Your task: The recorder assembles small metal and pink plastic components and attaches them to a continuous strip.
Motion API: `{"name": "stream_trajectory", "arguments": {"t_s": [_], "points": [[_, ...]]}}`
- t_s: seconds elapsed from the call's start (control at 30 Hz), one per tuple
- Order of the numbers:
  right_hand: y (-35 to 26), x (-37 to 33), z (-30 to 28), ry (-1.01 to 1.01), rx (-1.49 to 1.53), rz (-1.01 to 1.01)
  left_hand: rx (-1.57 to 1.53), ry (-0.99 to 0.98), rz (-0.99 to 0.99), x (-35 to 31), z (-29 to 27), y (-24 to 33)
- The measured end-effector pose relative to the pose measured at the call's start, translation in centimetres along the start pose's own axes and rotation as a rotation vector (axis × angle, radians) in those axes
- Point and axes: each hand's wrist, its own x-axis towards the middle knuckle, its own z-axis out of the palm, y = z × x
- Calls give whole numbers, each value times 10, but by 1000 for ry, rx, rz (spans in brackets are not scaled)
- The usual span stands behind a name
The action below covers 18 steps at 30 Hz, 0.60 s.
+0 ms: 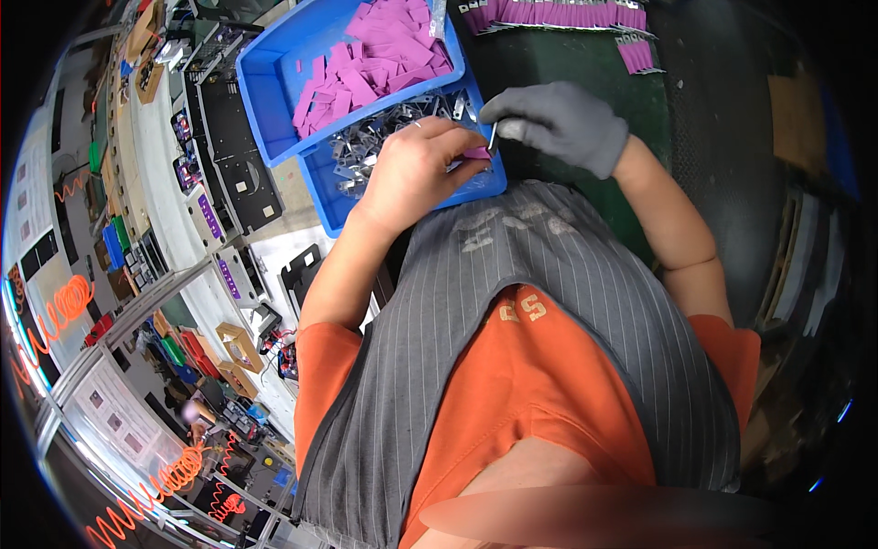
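My bare left hand (412,169) is closed, pinching a small purple strip (476,154) between thumb and fingers. Close against it, my right hand (567,126), in a grey glove, grips a thin, shiny metal bracket (494,137) by its upper end. The strip and bracket meet between both hands; how far they overlap is hidden. Below the hands lies a blue bin (331,199) of loose metal brackets (366,137). A second blue bin (261,91), heaped with purple strips (352,78), overlaps its far side.
On the green tabletop (585,69), a long row of purple pieces with metal ends (558,14) lies at the far edge, with a shorter group (636,53) nearer. A workbench with black panels (238,146) runs along the left. Orange coiled hoses (69,302) hang farther left.
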Motion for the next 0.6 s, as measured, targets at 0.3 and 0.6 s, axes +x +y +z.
{"name": "stream_trajectory", "arguments": {"t_s": [0.3, 0.6], "points": [[-11, -23, -2, 272, -136, -123, -1041, 279, -568, -19, 6, -5], [-19, -23, 2, 293, -223, -258, -1496, 116, -478, -7, 29, 10]]}}
